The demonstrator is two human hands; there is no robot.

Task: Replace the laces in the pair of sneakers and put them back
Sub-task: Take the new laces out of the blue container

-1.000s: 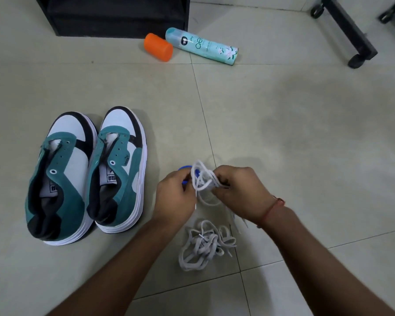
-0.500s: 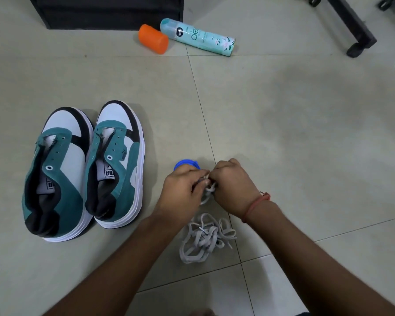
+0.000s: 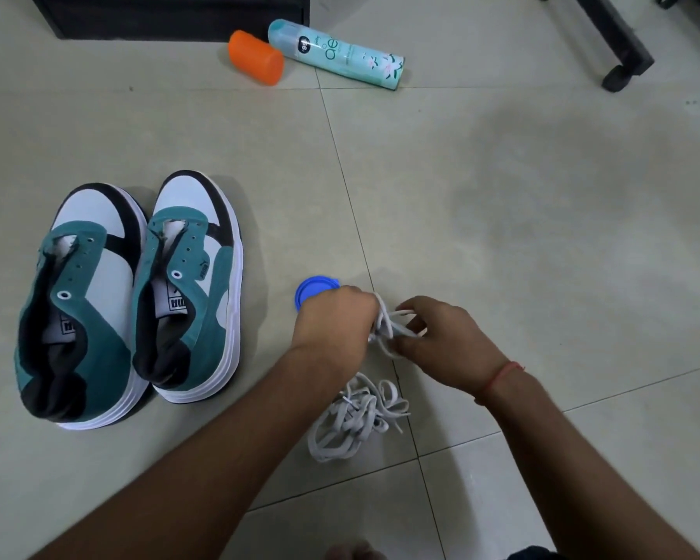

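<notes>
Two hands, left hand [image 3: 334, 319] and right hand [image 3: 441, 341], pinch a white lace [image 3: 386, 327] between them above the floor, loose laces [image 3: 358, 416] heaped below, unlaced sneakers [image 3: 138, 293] standing well left.

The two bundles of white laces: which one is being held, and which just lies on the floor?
The white lace between the left hand and right hand is held; the tangled bundle nearer the person lies untouched on the floor.

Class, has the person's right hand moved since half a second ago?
Yes. The right hand has pulled rightward, away from the blue lid, drawing the white lace out.
</notes>
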